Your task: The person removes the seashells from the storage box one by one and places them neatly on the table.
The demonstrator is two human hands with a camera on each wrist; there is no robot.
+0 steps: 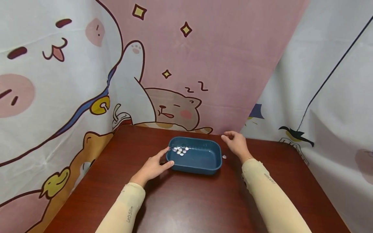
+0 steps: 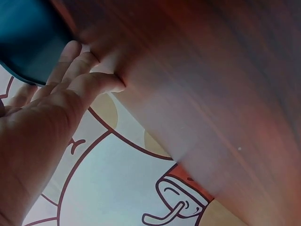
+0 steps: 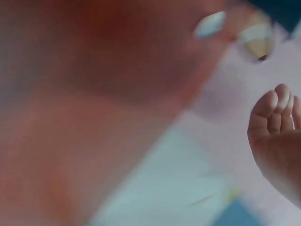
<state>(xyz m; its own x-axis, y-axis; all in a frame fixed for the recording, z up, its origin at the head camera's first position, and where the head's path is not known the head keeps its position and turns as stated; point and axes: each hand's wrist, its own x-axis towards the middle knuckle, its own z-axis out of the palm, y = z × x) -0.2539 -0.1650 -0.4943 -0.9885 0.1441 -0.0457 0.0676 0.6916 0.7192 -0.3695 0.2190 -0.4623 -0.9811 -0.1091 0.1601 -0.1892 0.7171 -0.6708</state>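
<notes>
A blue rectangular dish (image 1: 193,170) stands on the dark red-brown table. Several small, shiny, whitish pieces (image 1: 180,150) lie together at the left end of its floor. My left hand (image 1: 152,166) reaches to that end, thumb at the near corner and fingertips along the left rim. In the left wrist view, its extended fingers (image 2: 77,70) appear beside the dish wall. Right of the dish, another shiny piece (image 1: 224,157) lies alone on the tabletop. Beyond it, my right hand (image 1: 236,144) is raised near the table's back edge, fingers loosely curled, with nothing visible between them.
The table (image 1: 201,200) meets a cloth backdrop (image 1: 221,64) printed with cartoon animals along its back and sides. A cloth fold (image 1: 323,129) hangs close to the right back corner. The right wrist view is largely blurred.
</notes>
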